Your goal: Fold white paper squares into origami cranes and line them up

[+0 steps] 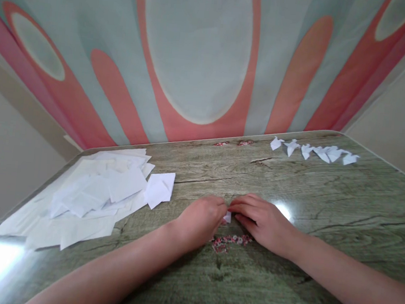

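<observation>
Close together over the middle of the table, my two hands meet at a small folded piece of white paper (227, 217). Only a corner of it shows between my fingers. My left hand (199, 221) is closed, its fingertips pinching the paper from the left. From the other side, my right hand (262, 222) bends its fingers together onto the paper's upper edge, close to the left fingertips. How the paper is folded is mostly hidden by the hands.
A broad heap of white paper sheets (95, 189) covers the table's left side, with small white squares (159, 188) beside it. Several folded white paper birds (306, 151) line the back right. Pink floral patches (230, 240) mark the wood-grain table (326, 207). A patterned backdrop (198, 51) rises behind.
</observation>
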